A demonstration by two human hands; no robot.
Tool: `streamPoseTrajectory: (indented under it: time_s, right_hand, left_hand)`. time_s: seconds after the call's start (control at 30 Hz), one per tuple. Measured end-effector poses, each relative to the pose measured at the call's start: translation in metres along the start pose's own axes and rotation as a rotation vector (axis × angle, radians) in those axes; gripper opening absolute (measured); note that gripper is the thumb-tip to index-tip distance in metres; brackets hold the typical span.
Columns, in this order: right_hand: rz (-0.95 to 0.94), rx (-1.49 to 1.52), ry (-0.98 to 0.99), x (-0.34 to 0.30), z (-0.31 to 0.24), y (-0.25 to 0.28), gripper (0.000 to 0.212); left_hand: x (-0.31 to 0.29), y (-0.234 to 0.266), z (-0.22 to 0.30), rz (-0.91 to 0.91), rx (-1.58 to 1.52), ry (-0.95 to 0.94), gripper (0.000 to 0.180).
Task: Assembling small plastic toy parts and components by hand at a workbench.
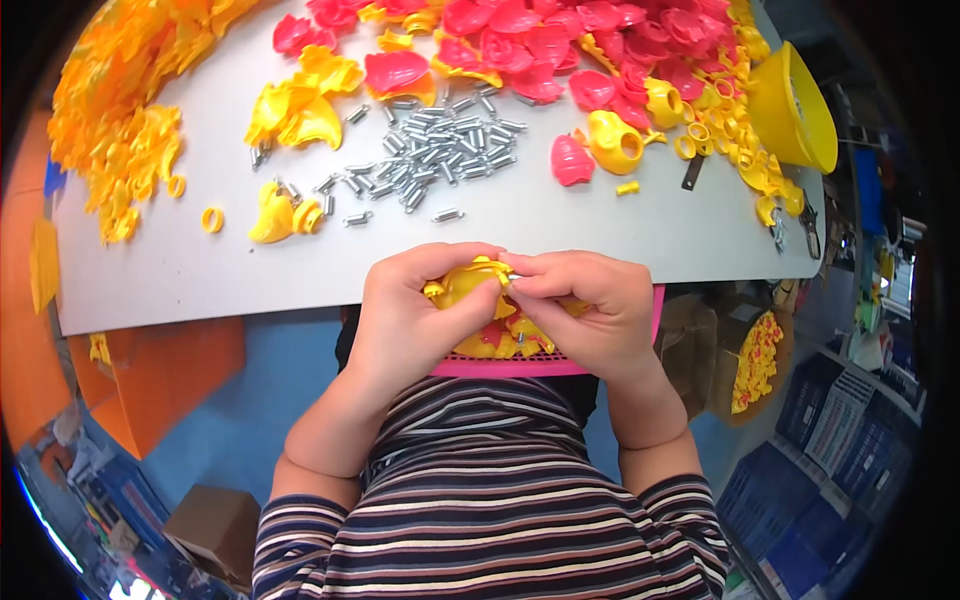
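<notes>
Close to the table's near edge, my left hand [415, 310] grips a yellow plastic shell piece [462, 284], hollow side showing. My right hand [590, 300] meets it with thumb and finger pinched at the shell's right edge. Between those fingertips a bit of silver metal shows, looking like one of the small springs; most of it is hidden. Under both hands, a pink basket [490, 370] on my lap holds yellow and red plastic pieces. Beyond the hands lies a pile of small metal springs [440, 145] on the white table [380, 250].
Red shell pieces [540, 45] and yellow pieces [130, 110] are heaped along the far and left sides. On the right are yellow rings [700, 130], a yellow bowl [800, 110] and a dark metal strip [692, 172]. An orange bin [165, 380] stands below left; a cardboard box [755, 365], below right.
</notes>
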State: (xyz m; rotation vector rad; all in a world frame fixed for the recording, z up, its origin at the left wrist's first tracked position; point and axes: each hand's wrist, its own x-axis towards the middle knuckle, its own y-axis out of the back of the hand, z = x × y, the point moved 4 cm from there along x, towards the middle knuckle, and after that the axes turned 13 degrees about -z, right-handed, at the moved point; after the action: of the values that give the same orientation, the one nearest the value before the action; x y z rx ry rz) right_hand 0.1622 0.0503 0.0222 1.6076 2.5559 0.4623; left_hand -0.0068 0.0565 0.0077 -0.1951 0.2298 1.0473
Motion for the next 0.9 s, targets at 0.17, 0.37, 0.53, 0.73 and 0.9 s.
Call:
streamPoseTrajectory:
  time_s: [0.17, 0.37, 0.53, 0.73, 0.9]
  right_hand:
    - [-0.052, 0.047, 0.014, -0.001, 0.000, 0.006, 0.016]
    - [0.042, 0.578, -0.151, -0.006, 0.018, -0.001, 0.017]
    - [0.003, 0.575, -0.137, -0.004, 0.019, -0.001, 0.015]
    - [0.070, 0.486, -0.142, 0.009, 0.025, 0.015, 0.013]
    - [0.146, 0.091, -0.236, 0.032, 0.030, 0.046, 0.020]
  left_hand:
    - [0.003, 0.001, -0.001, 0.020, 0.012, -0.046, 0.025]
    - [0.007, -0.006, -0.006, -0.072, -0.116, 0.063, 0.021]
    - [0.005, -0.004, -0.006, -0.083, -0.147, 0.036, 0.018]
    - [0.006, 0.005, -0.010, -0.107, -0.458, -0.049, 0.039]
    - [0.005, 0.006, -0.020, 0.038, -0.261, -0.011, 0.029]
